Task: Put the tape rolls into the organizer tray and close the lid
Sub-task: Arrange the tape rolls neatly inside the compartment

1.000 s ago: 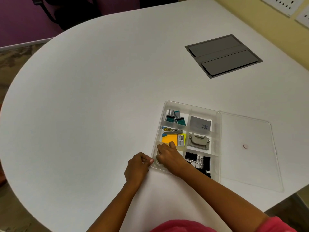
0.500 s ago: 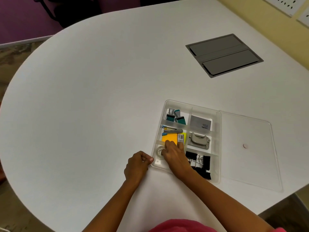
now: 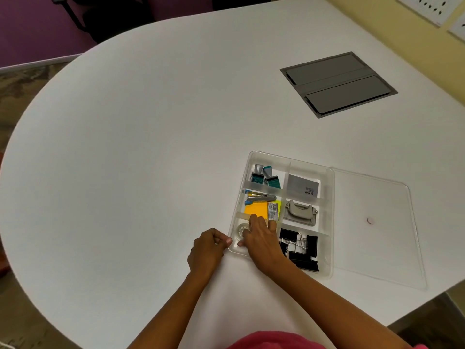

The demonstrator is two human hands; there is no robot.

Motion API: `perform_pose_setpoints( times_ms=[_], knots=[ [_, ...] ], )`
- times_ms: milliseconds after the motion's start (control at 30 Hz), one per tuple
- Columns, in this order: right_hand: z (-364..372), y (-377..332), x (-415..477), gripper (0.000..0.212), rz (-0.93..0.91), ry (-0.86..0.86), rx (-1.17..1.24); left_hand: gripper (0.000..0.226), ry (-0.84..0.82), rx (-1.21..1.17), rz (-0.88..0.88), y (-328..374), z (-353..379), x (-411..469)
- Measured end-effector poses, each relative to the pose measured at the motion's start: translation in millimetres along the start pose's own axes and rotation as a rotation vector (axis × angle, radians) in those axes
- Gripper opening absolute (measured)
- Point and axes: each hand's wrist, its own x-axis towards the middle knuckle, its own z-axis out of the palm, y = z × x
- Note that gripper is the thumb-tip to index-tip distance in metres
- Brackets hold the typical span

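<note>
A clear organizer tray [image 3: 329,217] lies on the white table near its front edge. Its clear lid [image 3: 377,227] lies flat and open to the right of it. A clear tape roll [image 3: 241,231] sits in the tray's near-left compartment. My right hand [image 3: 261,240] rests over that compartment, fingers spread across the roll and thumb beside it; anything more under the palm is hidden. My left hand [image 3: 207,250] is a closed fist touching the tray's near-left corner from outside, with nothing visible in it.
Other compartments hold black binder clips [image 3: 300,250], an orange sticky pad [image 3: 256,210], a stapler, a grey punch [image 3: 300,214], teal clips and a grey card. A grey cable hatch [image 3: 337,84] is set in the table at the far right. The table edge runs just past the lid.
My right hand has shifted slightly right and forward in the near-left compartment, uncovering the tape roll. My left fist has stayed at the tray's corner.
</note>
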Motion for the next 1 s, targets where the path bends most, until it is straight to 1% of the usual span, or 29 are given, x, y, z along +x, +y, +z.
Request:
perform_pose_setpoints(
  times_ms=[100,167,233,333,400,500,567,600,667,700,767,867,1000],
  knots=[
    [0.2,-1.8,-7.2,0.025,-0.03,-0.077,0.004,0.018,-0.004,0.002,-0.008,0.9,-0.6,0.3],
    [-1.0,-2.1,-13.0,0.029,-0.001,-0.11,-0.026,0.02,-0.002,0.001,-0.014,1.3,-0.9,-0.2],
    [-0.1,-3.9,-15.7,0.029,0.022,-0.092,-0.013,0.021,-0.001,0.003,-0.016,1.0,-0.9,-0.6],
    [0.1,-3.8,-13.1,0.019,0.025,-0.084,0.01,0.021,0.0,-0.001,-0.021,0.6,-1.1,-0.8],
    [-3.7,-5.4,-9.6,0.017,0.026,-0.047,0.063,0.022,-0.003,0.0,-0.02,1.0,-1.0,-0.6],
    [-11.9,-6.6,-3.3,0.021,0.05,0.064,0.137,0.023,-0.001,-0.002,-0.019,1.6,-0.8,-1.2],
    [-12.5,-3.7,1.4,0.022,0.019,0.067,0.216,0.023,0.003,-0.002,-0.019,1.0,-0.9,-0.6],
    [-10.2,-1.7,3.9,0.028,-0.008,0.043,0.219,0.022,0.003,-0.004,-0.019,0.0,-0.7,-0.3],
    [-4.2,2.6,10.2,0.036,-0.117,-0.034,0.144,0.022,0.002,-0.006,-0.019,-0.8,-0.6,0.1],
    [-3.1,4.0,12.5,0.035,-0.164,-0.077,0.104,0.022,0.001,-0.006,-0.018,-0.9,-0.6,-0.1],
    [-3.6,3.6,15.2,0.027,-0.242,-0.127,0.041,0.021,-0.001,-0.008,-0.018,-0.9,-0.7,-0.5],
    [-7.6,3.5,13.6,0.014,-0.28,-0.112,-0.046,0.022,0.0,-0.01,-0.022,-0.9,-0.6,-0.8],
    [-0.1,3.2,10.1,0.013,-0.29,-0.079,-0.042,0.023,0.006,-0.005,-0.013,-0.6,-0.7,-0.7]
  ],
)
